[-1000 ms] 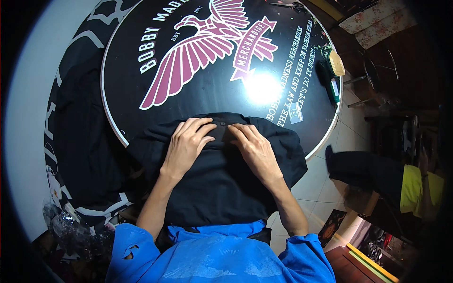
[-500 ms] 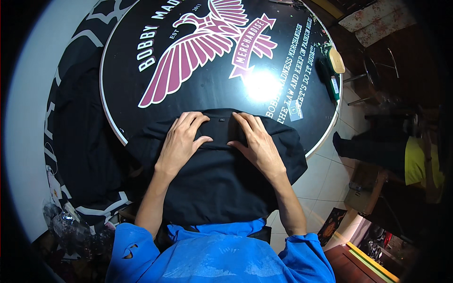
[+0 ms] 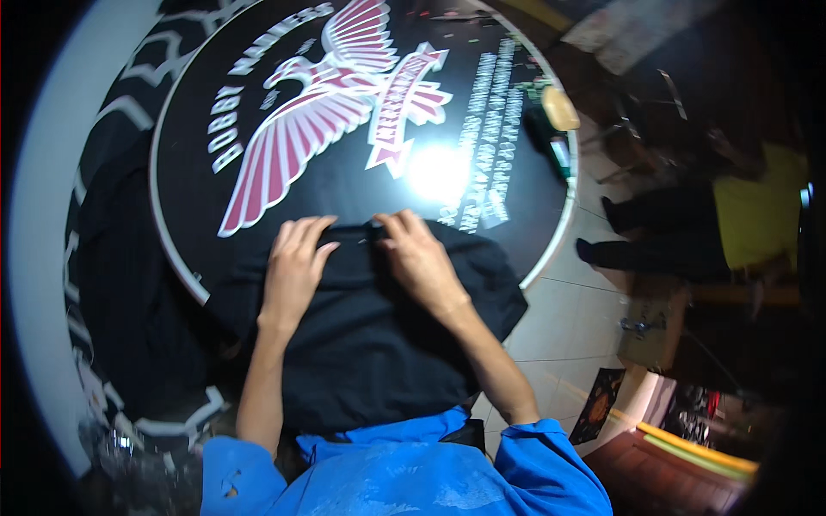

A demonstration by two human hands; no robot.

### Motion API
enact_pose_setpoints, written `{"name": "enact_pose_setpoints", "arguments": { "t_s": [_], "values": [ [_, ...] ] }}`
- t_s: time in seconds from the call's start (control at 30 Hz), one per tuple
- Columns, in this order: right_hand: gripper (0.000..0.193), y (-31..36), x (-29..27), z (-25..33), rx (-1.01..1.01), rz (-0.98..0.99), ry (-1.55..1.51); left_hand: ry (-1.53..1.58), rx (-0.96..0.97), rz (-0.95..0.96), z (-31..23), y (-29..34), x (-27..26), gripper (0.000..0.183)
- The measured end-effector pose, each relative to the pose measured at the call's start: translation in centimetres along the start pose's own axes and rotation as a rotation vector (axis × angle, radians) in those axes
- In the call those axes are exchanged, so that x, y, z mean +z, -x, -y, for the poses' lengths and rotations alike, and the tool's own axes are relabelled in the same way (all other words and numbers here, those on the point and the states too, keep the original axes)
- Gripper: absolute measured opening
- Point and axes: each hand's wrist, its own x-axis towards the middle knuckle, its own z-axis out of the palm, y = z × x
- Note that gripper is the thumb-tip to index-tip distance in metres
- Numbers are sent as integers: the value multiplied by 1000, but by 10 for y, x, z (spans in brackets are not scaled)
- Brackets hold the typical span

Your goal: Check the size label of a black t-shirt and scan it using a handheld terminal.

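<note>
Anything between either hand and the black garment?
Nothing visible. The left hand and right hand are both directly on the black garment, near its far edge over the round table. Blur hides the exact fingertip grip.

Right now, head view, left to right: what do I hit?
Pale wall, left hand, right hand, tan rounded object at the table's edge, co-worker's yellow top.
</note>
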Motion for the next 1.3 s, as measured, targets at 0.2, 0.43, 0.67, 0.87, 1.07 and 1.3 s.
{"name": "enact_pose_setpoints", "arguments": {
  "t_s": [0.2, 0.43, 0.67, 0.87, 1.07, 1.3],
  "values": [
    [26, 5, 14, -4, -4, -52, -10, -205, 13, 2, -1, 13, -11, 12],
    [40, 24, 9, -9, -266, -6, 135, 93, -75, 181, -12, 29, -16, 22],
    [40, 34, 14, -17, -261, 25, -7, 286, -138, 183, -13, 30, -10, 23],
    [40, 34, 14, -18, -211, 0, -82, 288, -151, 170, -19, 26, -9, 17],
    [30, 41, 5, -12, -135, 65, -69, 328, -215, 243, -21, 26, -10, 17],
    [24, 37, 12, -14, -156, 32, -83, 283, -178, 153, -16, 31, -13, 16]
  ]
}}
